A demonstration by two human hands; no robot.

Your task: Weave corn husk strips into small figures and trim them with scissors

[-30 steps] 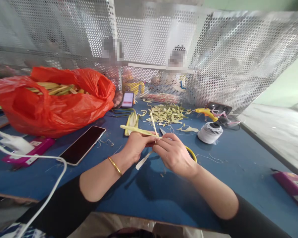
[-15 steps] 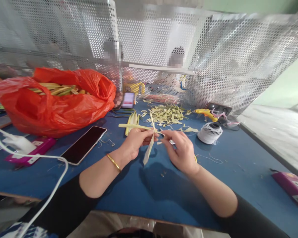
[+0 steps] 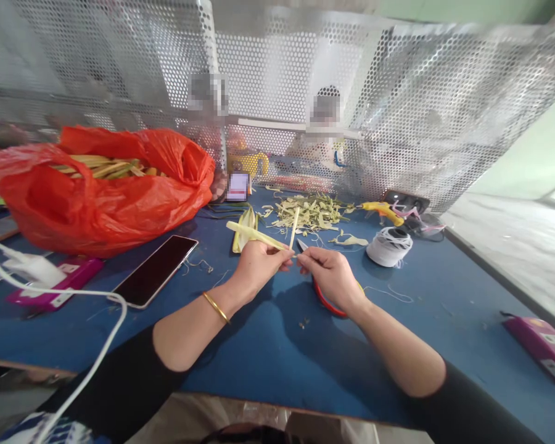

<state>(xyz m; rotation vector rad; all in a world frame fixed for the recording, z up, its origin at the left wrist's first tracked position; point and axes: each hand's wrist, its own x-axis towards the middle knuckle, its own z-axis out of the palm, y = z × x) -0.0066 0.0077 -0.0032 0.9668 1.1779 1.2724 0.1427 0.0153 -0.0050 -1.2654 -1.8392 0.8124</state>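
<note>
Strips (image 3: 295, 228) mid-frame are likely wanting steady tension, left hand (image 3: 258, 265) pinching them, right hand (image 3: 332, 272) pinching too, contents unclear.

Looks like a craft workshop — blue worktable (image 3: 259, 370) backed by a perforated metal screen (image 3: 268, 74), other people (image 3: 312, 148) visible through the holes. Scissors (image 3: 329, 303), white thread spool (image 3: 389, 250), piled plant trimmings (image 3: 309, 213), red bag (image 3: 102, 216) of strips (image 3: 106, 165) — plus purple power strips (image 3: 543, 345).
</note>
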